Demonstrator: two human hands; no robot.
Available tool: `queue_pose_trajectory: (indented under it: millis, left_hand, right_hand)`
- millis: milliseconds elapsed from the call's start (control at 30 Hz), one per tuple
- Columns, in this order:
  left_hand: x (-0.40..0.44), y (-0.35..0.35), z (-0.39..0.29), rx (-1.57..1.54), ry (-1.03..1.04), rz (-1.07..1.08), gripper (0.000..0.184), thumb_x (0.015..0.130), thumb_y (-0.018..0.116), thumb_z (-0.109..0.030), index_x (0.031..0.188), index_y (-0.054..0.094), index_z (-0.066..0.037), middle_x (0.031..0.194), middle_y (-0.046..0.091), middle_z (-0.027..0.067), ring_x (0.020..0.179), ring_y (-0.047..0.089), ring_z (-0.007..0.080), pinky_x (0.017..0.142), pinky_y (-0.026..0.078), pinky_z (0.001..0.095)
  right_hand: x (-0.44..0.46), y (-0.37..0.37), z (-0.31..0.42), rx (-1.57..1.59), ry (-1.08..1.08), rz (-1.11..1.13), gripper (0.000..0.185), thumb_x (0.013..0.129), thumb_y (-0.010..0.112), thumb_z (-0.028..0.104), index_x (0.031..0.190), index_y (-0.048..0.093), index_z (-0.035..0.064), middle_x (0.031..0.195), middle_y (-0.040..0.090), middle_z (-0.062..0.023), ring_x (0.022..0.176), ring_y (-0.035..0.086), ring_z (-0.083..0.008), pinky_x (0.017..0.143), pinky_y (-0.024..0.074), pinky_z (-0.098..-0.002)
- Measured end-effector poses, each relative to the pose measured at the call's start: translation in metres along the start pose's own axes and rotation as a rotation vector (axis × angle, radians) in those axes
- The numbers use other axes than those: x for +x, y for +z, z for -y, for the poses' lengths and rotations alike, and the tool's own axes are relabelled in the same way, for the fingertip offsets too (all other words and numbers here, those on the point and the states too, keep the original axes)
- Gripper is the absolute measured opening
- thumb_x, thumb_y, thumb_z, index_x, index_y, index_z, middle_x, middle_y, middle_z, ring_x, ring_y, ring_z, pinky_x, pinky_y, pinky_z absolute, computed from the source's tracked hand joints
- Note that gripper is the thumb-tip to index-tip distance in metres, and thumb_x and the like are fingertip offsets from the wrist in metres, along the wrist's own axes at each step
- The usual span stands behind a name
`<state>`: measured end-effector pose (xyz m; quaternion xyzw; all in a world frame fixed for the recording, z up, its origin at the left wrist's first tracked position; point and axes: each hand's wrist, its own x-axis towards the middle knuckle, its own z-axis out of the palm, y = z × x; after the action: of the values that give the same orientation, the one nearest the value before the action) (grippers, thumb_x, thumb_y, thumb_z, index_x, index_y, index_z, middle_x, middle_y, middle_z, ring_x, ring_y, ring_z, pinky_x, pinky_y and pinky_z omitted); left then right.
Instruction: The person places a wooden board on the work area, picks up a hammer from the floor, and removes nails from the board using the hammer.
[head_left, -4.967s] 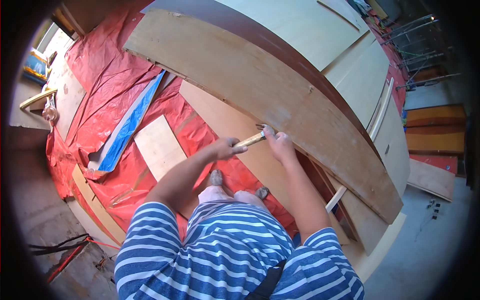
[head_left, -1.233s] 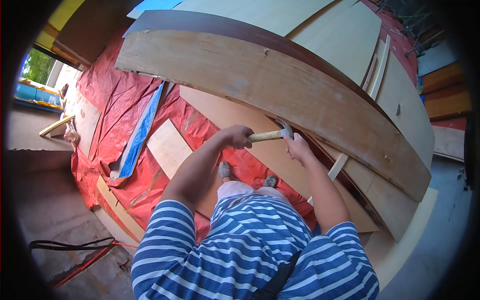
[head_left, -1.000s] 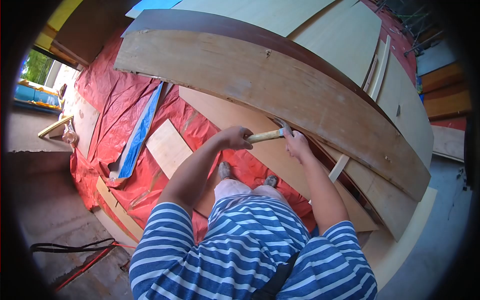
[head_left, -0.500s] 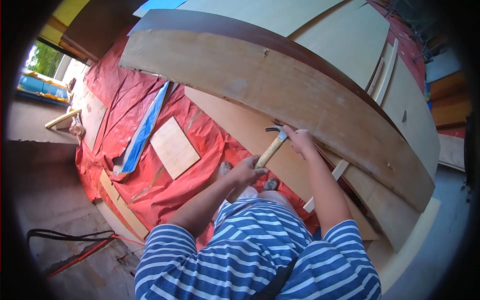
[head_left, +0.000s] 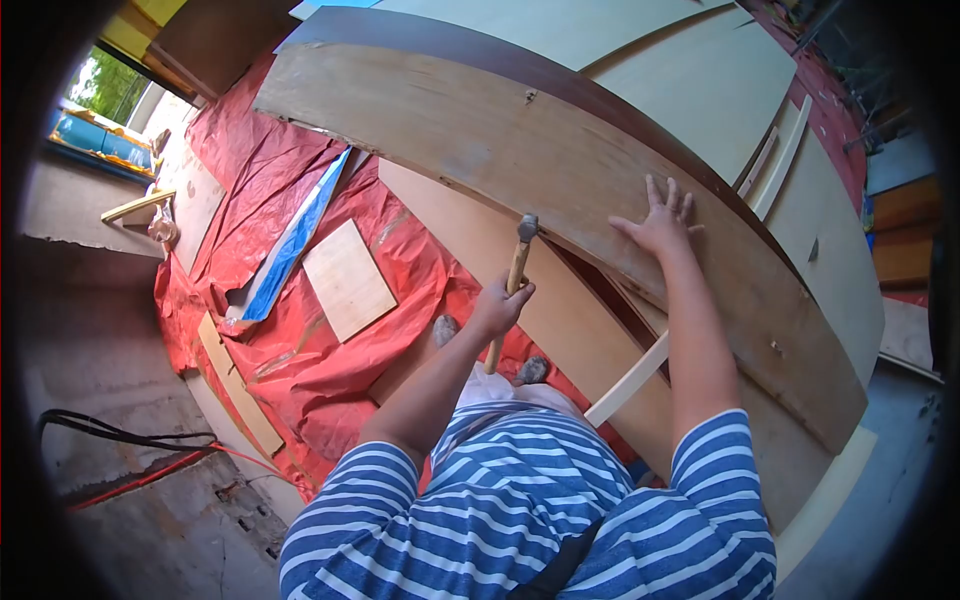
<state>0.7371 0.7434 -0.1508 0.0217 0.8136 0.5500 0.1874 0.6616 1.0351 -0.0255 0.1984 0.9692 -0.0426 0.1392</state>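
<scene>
My left hand point(head_left: 502, 302) is wrapped around the wooden handle of a hammer point(head_left: 517, 262). The hammer's metal head points away from me, beside the near edge of a long wooden board point(head_left: 450, 125); whether it touches the board I cannot tell. On the face of that board my right hand point(head_left: 660, 222) lies with its fingers spread. Small knots or holes mark the board's surface. Below its near edge, a pale wood strip point(head_left: 630, 378) sticks out toward me under my right forearm.
Red plastic sheeting point(head_left: 320, 390) covers the floor. On it lie a square piece of plywood point(head_left: 350, 280) and a blue-and-white strip point(head_left: 290, 245). Larger panels point(head_left: 700, 90) are stacked behind the board. Black cables point(head_left: 120, 430) lie at the lower left.
My right hand has left the hammer head and opened out flat on the board. In my left hand, the hammer has turned more upright and shifted left.
</scene>
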Motion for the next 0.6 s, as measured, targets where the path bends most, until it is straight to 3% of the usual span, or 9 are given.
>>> queue_pose_trajectory:
  millis: [33,133,233,433,533,600]
  left_hand:
    - [0.002,0.003,0.0,-0.03,0.022,-0.023,0.033,0.092,0.068,-0.032,0.106,0.062,-0.003,0.078,0.065,0.0125,0.071,0.065,0.0235,0.066,0.051,0.0388]
    - [0.007,0.001,0.001,-0.227,-0.146,0.065,0.027,0.092,0.067,-0.026,0.105,0.062,-0.002,0.072,0.061,0.0068,0.061,0.061,0.0153,0.058,0.05,0.0332]
    - [0.005,0.005,0.011,-0.443,-0.104,0.041,0.021,0.092,0.064,-0.019,0.103,0.061,-0.001,0.069,0.057,0.0034,0.055,0.057,0.0112,0.052,0.049,0.0287]
    - [0.013,0.01,0.022,-0.462,-0.104,0.1,0.021,0.088,0.063,-0.017,0.1,0.06,0.0,0.069,0.057,0.0033,0.055,0.058,0.012,0.051,0.05,0.0287]
    - [0.014,0.017,0.032,-0.386,-0.104,0.084,0.022,0.089,0.064,-0.019,0.099,0.061,-0.001,0.07,0.058,0.0029,0.055,0.058,0.0109,0.051,0.049,0.0277]
    - [0.013,0.014,0.032,-0.26,-0.177,0.105,0.026,0.091,0.064,-0.025,0.099,0.061,-0.001,0.071,0.06,0.0062,0.058,0.06,0.0147,0.055,0.051,0.031]
  right_hand:
    - [0.005,0.0,-0.009,-0.045,0.041,0.05,0.121,0.069,0.071,0.076,0.161,0.003,0.0365,0.169,-0.009,-0.0083,0.154,-0.01,-0.0384,0.111,0.0052,-0.0779]
    - [0.01,0.014,-0.014,-0.014,0.039,0.031,0.121,0.068,0.071,0.076,0.16,0.002,0.0397,0.168,-0.017,-0.0042,0.153,-0.015,-0.0388,0.107,0.0039,-0.0814]
    - [0.012,0.014,-0.017,0.005,0.04,0.045,0.121,0.068,0.071,0.077,0.16,0.002,0.0393,0.168,-0.017,-0.0025,0.153,-0.016,-0.0381,0.108,0.003,-0.0802]
    - [0.015,0.019,-0.02,-0.003,0.035,0.025,0.121,0.067,0.071,0.078,0.16,0.004,0.0402,0.168,-0.016,-0.0026,0.152,-0.016,-0.0395,0.107,0.0042,-0.0818]
    - [0.016,0.022,-0.022,0.01,0.024,0.016,0.12,0.068,0.071,0.077,0.16,0.003,0.0402,0.168,-0.016,-0.0028,0.153,-0.016,-0.0391,0.107,0.0043,-0.0814]
    - [0.013,0.019,-0.019,0.002,0.037,0.013,0.123,0.066,0.073,0.076,0.16,0.003,0.0401,0.168,-0.016,-0.0028,0.153,-0.016,-0.039,0.107,0.0043,-0.0813]
